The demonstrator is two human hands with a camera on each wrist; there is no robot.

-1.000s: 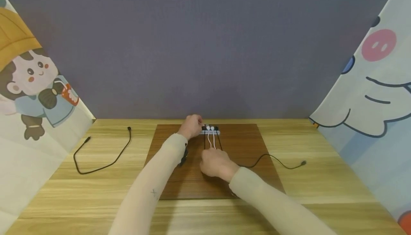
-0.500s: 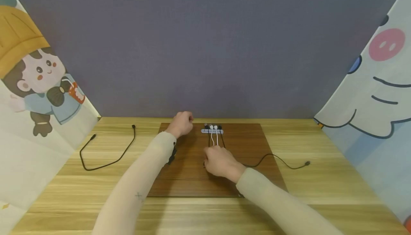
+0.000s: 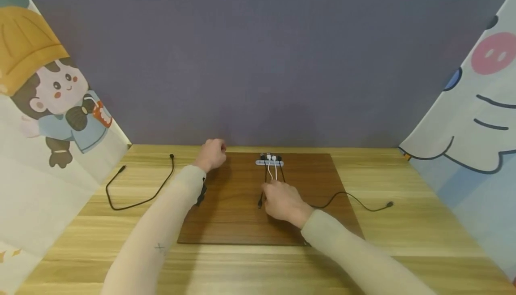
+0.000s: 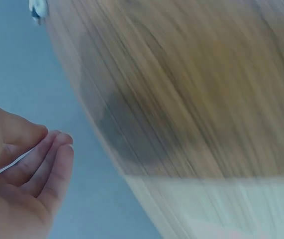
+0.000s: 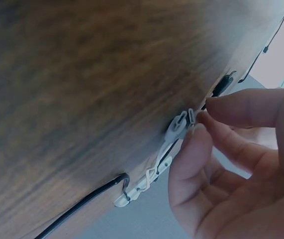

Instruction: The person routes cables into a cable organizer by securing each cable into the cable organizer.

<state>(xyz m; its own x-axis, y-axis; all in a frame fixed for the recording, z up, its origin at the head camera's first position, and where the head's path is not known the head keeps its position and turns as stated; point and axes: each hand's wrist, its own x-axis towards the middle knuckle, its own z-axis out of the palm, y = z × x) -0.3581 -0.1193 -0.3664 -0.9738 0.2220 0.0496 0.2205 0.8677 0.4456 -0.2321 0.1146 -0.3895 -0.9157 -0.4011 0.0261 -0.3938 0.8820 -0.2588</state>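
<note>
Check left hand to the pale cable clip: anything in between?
Nothing visible in the head view: only brown board surface lies between the left hand and the pale cable clip. The right hand sits closer to the wearer, off that line.

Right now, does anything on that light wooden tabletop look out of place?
Perhaps the thin black cable at left: it lies off the brown rectangular board, apart from the pale strip-shaped holder where white and black cables gather. No spills.
</note>
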